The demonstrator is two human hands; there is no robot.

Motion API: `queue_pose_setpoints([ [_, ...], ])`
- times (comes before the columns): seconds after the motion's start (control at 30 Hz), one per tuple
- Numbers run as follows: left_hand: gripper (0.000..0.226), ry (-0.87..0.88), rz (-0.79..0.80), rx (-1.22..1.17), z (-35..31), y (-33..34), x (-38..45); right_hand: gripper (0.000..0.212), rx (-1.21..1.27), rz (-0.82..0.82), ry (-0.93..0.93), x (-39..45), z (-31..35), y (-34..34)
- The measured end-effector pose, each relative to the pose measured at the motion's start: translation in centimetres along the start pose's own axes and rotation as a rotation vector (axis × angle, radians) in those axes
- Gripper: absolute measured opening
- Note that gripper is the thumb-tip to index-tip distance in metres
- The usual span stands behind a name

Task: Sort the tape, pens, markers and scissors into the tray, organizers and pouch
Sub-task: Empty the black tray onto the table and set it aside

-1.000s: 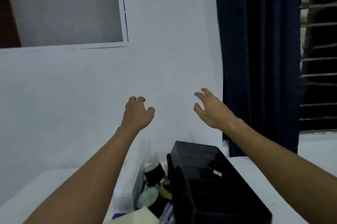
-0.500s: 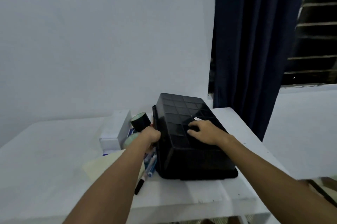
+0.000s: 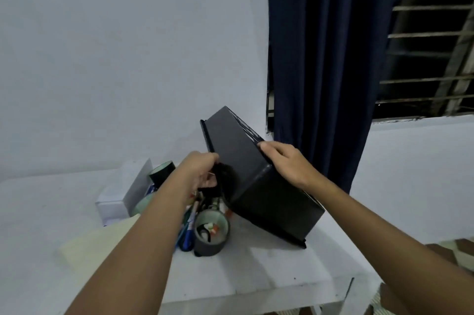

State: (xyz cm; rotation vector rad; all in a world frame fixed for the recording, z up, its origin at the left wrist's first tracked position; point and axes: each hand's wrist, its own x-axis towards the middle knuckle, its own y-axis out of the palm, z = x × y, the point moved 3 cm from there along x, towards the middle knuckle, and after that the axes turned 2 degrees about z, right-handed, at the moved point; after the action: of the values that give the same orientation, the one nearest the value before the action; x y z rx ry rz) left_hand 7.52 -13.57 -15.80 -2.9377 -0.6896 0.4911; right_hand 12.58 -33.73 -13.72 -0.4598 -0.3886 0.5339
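Note:
A black plastic tray (image 3: 246,166) is upside down and tilted up on its right edge on the white table (image 3: 256,276). My left hand (image 3: 202,172) grips its raised left rim. My right hand (image 3: 287,163) holds its upturned bottom edge. Under the lifted side lie a dark tape roll (image 3: 211,234) with small items in its core, another dark roll (image 3: 162,172), a pale green roll (image 3: 142,205), and several pens and markers (image 3: 188,227). What else lies under the tray is hidden.
A white box (image 3: 123,193) stands left of the rolls. A cream pouch or paper (image 3: 95,245) lies partly under my left forearm. A dark blue curtain (image 3: 328,58) hangs behind the table's right end, beside a barred window (image 3: 431,40). The table's front edge is near.
Both hands came down from the air onto the overturned tray and lifted its left side, tilting it to the right. More tape rolls and pens now show underneath.

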Motion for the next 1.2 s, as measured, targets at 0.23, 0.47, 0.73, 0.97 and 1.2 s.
queue_pose_setpoints([
  [0.23, 0.010, 0.090, 0.271, -0.286, -4.7, 9.0, -0.7, 0.048, -0.188, -0.111, 0.005, -1.0, 0.0, -7.8],
  [0.47, 0.029, 0.088, 0.398, -0.303, -4.3, 14.9, -0.3, 0.070, -0.492, -0.126, 0.106, -2.3, -2.6, -10.7],
  [0.73, 0.023, 0.084, -0.069, 0.256, 6.1, 16.2, 2.5, 0.023, -0.182, -0.278, 0.140, -3.8, -5.7, -15.0],
  [0.97, 0.046, 0.161, -0.145, 0.562, 8.3, 15.5, 2.8, 0.017, 0.163, -0.426, 0.354, -4.7, -13.6, -14.8],
  [1.2, 0.057, 0.218, -0.246, 0.764, 8.9, 13.9, 3.2, 0.025, 0.383, -0.490, 0.444, -5.5, -19.6, -11.3],
])
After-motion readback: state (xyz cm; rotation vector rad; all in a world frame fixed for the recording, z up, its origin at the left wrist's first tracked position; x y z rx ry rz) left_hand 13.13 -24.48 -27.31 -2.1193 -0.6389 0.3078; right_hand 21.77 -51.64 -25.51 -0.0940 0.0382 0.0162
